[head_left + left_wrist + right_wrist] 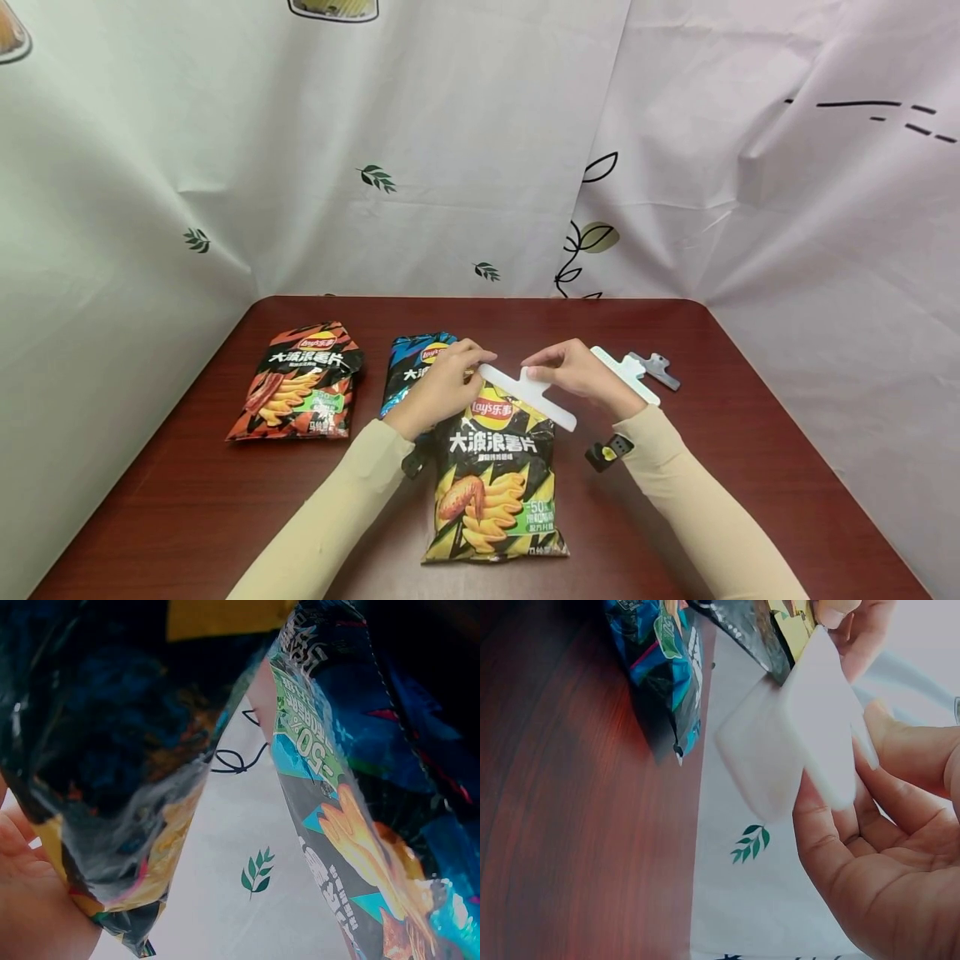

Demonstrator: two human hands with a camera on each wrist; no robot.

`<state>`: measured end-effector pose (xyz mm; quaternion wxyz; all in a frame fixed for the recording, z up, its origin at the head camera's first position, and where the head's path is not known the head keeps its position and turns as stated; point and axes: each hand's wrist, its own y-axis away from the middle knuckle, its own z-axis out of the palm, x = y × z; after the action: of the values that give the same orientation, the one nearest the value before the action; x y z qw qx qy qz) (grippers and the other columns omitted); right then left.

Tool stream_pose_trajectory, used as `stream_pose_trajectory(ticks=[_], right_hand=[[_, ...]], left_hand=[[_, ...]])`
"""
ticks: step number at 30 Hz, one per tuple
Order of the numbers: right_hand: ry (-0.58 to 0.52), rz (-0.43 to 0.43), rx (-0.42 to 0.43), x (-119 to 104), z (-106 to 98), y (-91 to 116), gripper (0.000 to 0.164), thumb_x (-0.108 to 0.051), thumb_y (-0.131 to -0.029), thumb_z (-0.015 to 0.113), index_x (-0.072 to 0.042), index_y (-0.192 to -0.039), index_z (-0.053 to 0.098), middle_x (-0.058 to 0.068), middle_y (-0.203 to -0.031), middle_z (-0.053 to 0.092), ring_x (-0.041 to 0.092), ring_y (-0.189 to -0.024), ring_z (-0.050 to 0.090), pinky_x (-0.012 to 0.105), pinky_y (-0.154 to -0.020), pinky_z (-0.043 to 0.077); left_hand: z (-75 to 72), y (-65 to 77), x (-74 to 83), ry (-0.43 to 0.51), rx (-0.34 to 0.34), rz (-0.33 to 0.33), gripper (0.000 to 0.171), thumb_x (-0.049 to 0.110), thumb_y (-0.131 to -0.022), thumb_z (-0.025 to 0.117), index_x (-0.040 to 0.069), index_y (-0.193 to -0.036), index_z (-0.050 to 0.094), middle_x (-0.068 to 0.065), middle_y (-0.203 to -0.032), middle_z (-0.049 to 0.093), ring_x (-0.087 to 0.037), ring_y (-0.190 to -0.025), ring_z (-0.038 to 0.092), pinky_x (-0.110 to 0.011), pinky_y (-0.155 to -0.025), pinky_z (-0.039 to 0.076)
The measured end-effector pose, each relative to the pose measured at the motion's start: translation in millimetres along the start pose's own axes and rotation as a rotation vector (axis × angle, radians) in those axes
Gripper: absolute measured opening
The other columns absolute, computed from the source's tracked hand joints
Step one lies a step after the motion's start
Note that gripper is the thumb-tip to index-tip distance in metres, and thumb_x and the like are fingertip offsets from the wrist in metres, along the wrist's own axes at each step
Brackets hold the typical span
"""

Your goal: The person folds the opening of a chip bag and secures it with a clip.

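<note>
A black-and-yellow chip bag [491, 475] leans up from the table with its printed front facing me. My left hand [447, 385] pinches its top edge near the left corner. In my right hand [588, 377] is a white bag clip [528, 397], its handle squeezed between thumb and fingers. The right wrist view shows the clip's two wide plates [821, 720] spread apart, with the bag's top corner [776, 664] right at them. Behind my left hand lies a blue chip bag [405, 367], partly hidden by that hand and the black bag.
A red chip bag [300, 387] lies on the left of the brown table [172, 500]. Beyond my right wrist are a second white clip [626, 373] and a grey clip [660, 368]. A printed white curtain [450, 125] hangs behind the table and along its sides.
</note>
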<state>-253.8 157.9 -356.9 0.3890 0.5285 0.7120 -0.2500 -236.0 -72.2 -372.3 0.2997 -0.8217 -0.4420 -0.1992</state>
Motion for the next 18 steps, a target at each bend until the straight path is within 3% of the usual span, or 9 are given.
stream_pose_trajectory(ticks=[18], right_hand=[[-0.042,0.013,-0.059,1.8,1.0,2.3,0.027,-0.018,-0.091,0.067,0.000,-0.111,0.071,0.015,-0.101,0.072,0.017,-0.082,0.068,0.044,-0.079,0.056]], left_hand=[[1.1,2.1,0.6,-0.007,-0.001,-0.003,0.024,0.014,-0.093,0.061,0.012,-0.116,0.069,0.001,-0.107,0.059,-0.016,-0.094,0.051,-0.030,-0.076,0.048]])
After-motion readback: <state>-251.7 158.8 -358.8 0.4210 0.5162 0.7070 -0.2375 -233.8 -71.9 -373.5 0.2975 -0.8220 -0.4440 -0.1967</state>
